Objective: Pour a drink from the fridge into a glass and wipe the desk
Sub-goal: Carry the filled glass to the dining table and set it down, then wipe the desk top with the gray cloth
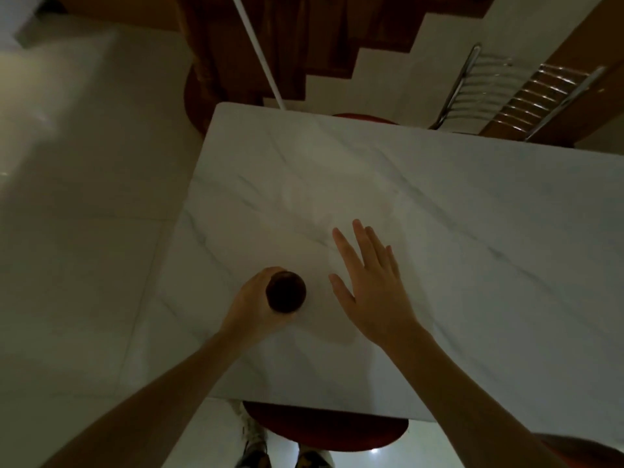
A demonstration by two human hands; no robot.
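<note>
The left hand [251,304] wraps a dark-filled glass [285,292] near the worktop's [472,231] near-left corner, probably steadying it. The right hand [368,282] hovers flat and empty just right, seemingly ready to wipe.

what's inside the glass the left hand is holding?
The glass looks filled with a dark drink, seen from above. The left hand wraps its side, so the level and base on the table are hidden.
</note>
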